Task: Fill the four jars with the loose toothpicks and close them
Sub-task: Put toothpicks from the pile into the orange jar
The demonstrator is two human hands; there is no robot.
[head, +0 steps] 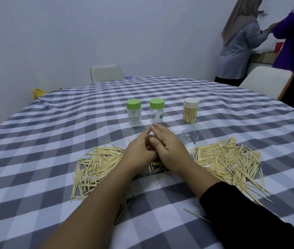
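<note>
A round table under a grey-and-white checked cloth carries everything. Beyond its far edge stand two pale chairs, and by its far right edge two people face away.

Loose toothpicks lie in two big heaps toward the near edge: the left heap just left of the hands, the right heap spreading toward the right edge, with strays between and nearer.

The hands meet at the table's middle, between the heaps. The left hand and the right hand are pressed together with fingers arched, fingertips touching at the top. They seem cupped round a bundle of toothpicks, but the fingers hide what is inside, so I cannot tell the grip.

Behind the hands, toward the far edge, three jars stand upright in a row: a left jar with a green lid and a few toothpicks, a middle jar with a green lid and a label, and a full jar with a white lid. A clear jar without a lid sits just right of the hands.
</note>
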